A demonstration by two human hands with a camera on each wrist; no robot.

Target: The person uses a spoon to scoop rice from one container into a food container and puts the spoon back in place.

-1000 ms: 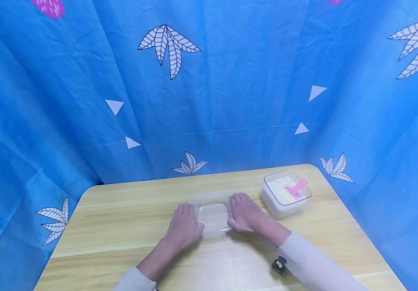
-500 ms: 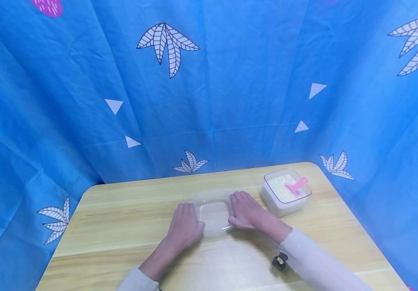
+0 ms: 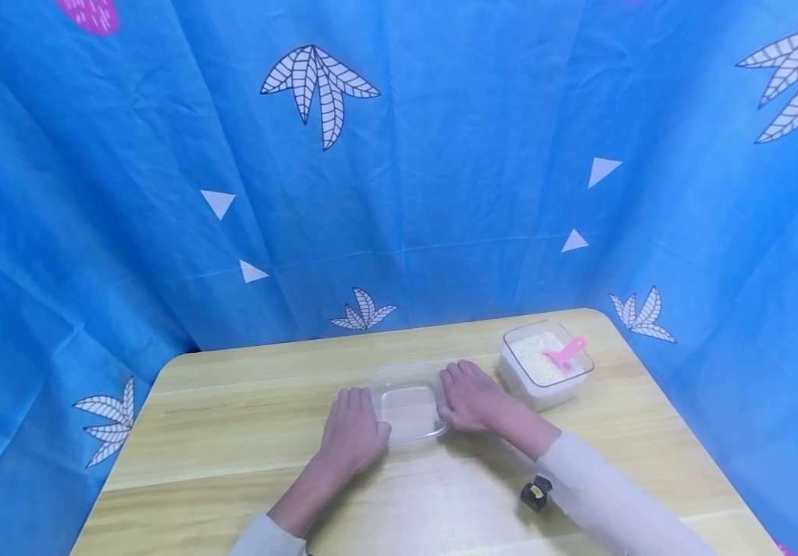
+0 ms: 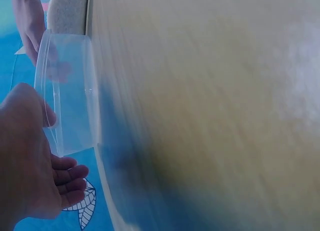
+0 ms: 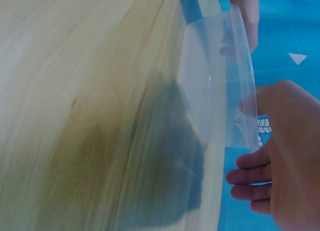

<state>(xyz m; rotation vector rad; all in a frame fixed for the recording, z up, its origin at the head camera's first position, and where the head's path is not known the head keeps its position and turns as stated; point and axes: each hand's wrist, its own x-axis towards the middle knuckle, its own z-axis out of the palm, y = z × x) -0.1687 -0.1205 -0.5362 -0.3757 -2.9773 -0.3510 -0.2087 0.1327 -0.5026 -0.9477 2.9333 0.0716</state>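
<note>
**Two containers, both grips on the box**

From my remote seat I counted two containers on one tabletop (image 3: 232,432). The first, a clear box (image 3: 409,409), stood upright near the middle, between the left grip (image 3: 351,428) and the right grip (image 3: 471,395); through its bottom I saw the tabletop's wood. The second, a clear square tub (image 3: 545,395), stood toward the far right corner, just beyond the right grip. It held white grains (image 3: 534,355) to a little below the rim, too small to count, and one pink scoop (image 3: 565,354), its lower end in the grains, its handle slanting up to the right.

I counted two grips, both grasping the box, one at its left side and one at its right. On the wrist feeds I saw each thumb at the rim and the other fingers curled outside. Two pale sleeves (image 3: 614,494) came in from the bottom edge, with one small black object (image 3: 536,494) beside the right one; I could not tell what it was. On the blue curtain (image 3: 399,193) behind, the head view gave me five leaf prints (image 3: 322,93) and five pale triangles (image 3: 218,202).
</note>
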